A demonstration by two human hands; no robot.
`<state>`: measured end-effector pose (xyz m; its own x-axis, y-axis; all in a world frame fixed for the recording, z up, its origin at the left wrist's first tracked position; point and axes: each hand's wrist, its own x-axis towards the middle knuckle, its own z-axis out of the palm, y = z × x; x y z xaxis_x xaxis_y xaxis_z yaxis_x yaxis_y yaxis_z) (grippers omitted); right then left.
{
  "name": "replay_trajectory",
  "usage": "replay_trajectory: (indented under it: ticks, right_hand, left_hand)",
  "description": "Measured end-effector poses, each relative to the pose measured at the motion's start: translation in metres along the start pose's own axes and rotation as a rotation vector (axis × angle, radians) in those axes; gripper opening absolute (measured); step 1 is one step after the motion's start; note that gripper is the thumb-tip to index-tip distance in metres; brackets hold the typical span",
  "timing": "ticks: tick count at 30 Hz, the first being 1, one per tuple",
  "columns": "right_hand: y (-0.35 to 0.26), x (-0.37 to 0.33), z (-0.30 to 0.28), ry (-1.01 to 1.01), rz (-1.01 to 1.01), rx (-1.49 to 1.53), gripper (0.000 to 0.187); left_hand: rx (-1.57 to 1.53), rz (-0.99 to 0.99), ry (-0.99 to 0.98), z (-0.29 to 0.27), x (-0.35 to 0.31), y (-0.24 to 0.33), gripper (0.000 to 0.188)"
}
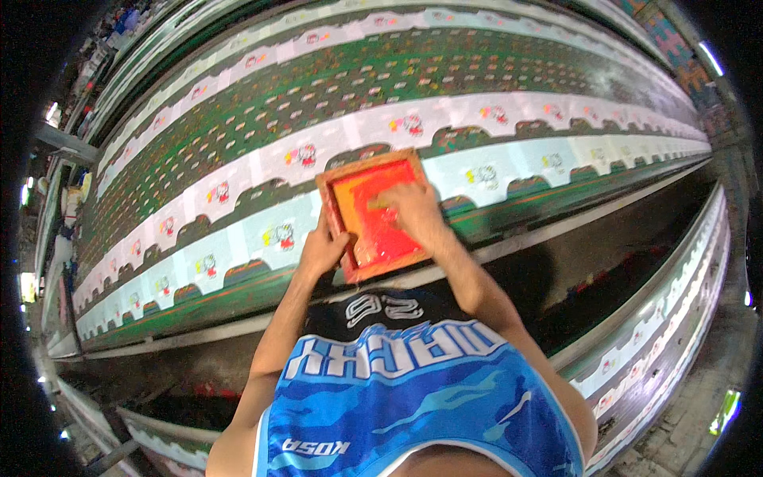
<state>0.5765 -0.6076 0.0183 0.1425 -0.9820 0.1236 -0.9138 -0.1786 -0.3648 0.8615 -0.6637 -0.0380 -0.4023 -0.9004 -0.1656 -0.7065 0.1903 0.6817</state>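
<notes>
A wooden-edged printing screen (331,205) lies over the near row of pale blue fabric pieces (307,213), with wet red ink (385,245) spread across its mesh and an orange-yellow strip along the left and top. My left hand (322,250) is closed round the left side of the frame near its lower corner. Inside the frame, my right hand (412,211) grips a small yellowish squeegee (375,204); its blade is mostly hidden by my fingers. To the left of the screen, a printed cartoon figure in red and yellow (280,236) shows on the pale blue fabric.
Beyond the near row, pale pink pieces (258,168) with similar prints run along the long green table (262,127). Its near ledge (509,245) borders a dark gap. Another table with printed pieces (636,358) stands at lower right. Fluorescent lights (711,59) hang at the edge.
</notes>
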Motion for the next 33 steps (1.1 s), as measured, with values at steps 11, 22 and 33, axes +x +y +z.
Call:
replay_trajectory:
  ticks: [11,22,33]
  right_hand:
    - [-0.018,-0.068,0.005,0.05,0.126,0.117,0.045]
    - [-0.019,-0.069,-0.003,-0.031,0.171,0.153,0.042]
    - [-0.023,-0.055,-0.014,-0.133,0.219,0.175,0.038]
  left_hand:
    - [-0.13,-0.123,-0.17,-0.028,-0.003,0.039,0.097]
    - [-0.034,-0.029,-0.137,-0.005,0.0,0.012,0.109]
    - [-0.08,-0.089,-0.124,0.0,-0.002,0.0,0.116]
